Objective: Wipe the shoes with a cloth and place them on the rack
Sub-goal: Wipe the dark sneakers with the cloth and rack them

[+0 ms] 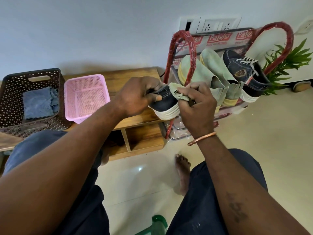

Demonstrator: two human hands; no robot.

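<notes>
Sneaker [165, 103] of dark denim with a thick white ribbed sole, shown held in the air just in front of the wooden bench [135, 77] and beside the red-framed rack [189, 48]. It is gripped by the left hand [137, 97], whose fingers and thumb are curled round the upper. A pale green cloth [179, 93] is pinched in the right hand [198, 102] and pressed against the exposed end. The sole is turned downward. The long axis is judged to run from under the left hand toward the rack, though heel or toe cannot be told at the visible end. The shoe is judged light, with a soft, yielding upper and a stiff, grippy sole. Hold is best taken across the upper near the collar, so that the fabric is left free for wiping. On the rack, a matching laced sneaker [242, 72] and two pale green boots [215, 68] are seen resting with toes raised toward the wall.
</notes>
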